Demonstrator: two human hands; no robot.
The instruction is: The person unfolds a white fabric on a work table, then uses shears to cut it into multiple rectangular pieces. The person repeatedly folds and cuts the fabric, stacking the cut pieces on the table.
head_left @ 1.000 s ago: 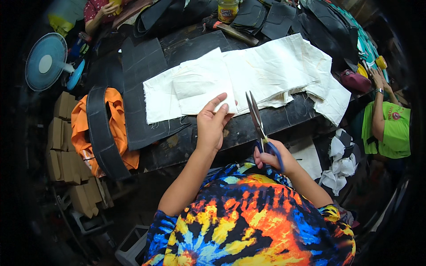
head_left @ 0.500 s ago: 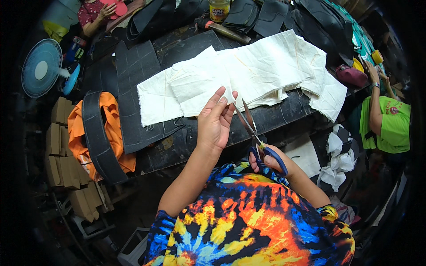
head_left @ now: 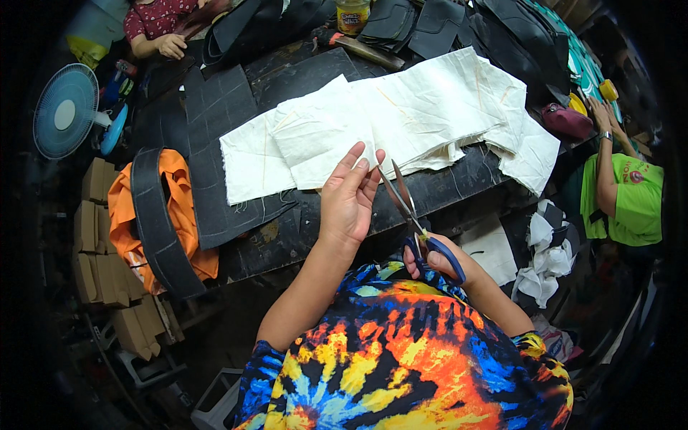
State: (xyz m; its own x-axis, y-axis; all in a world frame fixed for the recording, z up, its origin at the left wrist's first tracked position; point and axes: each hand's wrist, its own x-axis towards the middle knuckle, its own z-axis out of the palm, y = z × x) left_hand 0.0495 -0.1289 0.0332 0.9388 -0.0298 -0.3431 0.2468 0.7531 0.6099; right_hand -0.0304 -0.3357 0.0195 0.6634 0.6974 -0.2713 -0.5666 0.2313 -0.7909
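Observation:
My right hand (head_left: 438, 259) grips a pair of scissors (head_left: 403, 195) with dark blue handles. The steel blades point up and away, slightly parted. Just left of the blade tips is my left hand (head_left: 349, 197), palm turned up and thumb bent against the fingers in a pinch; anything between them is too small to make out. Beyond both hands, a loose stack of white cloth pieces (head_left: 423, 107) with frayed edges lies across the black table (head_left: 269, 247). The left fingertips overlap the cloth's near edge in the picture; whether they touch it I cannot tell.
Black sheet pieces (head_left: 222, 154) lie left of the cloth, beside an orange cloth bundle (head_left: 125, 215) with a black band. A blue fan (head_left: 66, 111) stands far left. A hammer (head_left: 365, 51) and a jar (head_left: 352, 16) sit at the back. Co-workers are at upper left and right.
My hands and the scissors hold almost still. At upper left, another person's hand has lowered, and the red piece is out of sight. The right-hand co-worker's hands have shifted slightly.

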